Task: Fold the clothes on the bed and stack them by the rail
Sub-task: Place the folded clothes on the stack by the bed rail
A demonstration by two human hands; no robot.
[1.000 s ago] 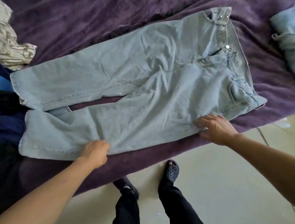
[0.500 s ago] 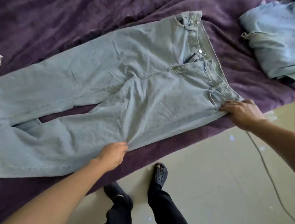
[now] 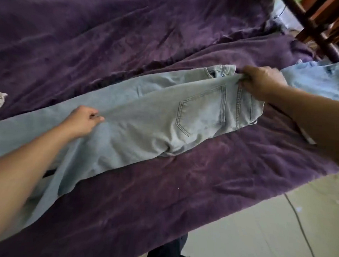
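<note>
Jeans (image 3: 145,117) lie doubled lengthwise on the blanket (image 3: 161,196), back pocket up. Right hand (image 3: 264,82) pinches the waistband, and left hand (image 3: 81,121) pinches the upper leg's edge. There's bare blanket on the jeans' near side, and another denim piece (image 3: 322,82) sits just past the waistband, under the rail (image 3: 320,28).

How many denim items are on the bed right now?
2. The jeans lie mid-bed, gripped by the left hand and right hand; a second denim piece sits at the right edge near the rail. Pale cloth farther up may be another.
</note>
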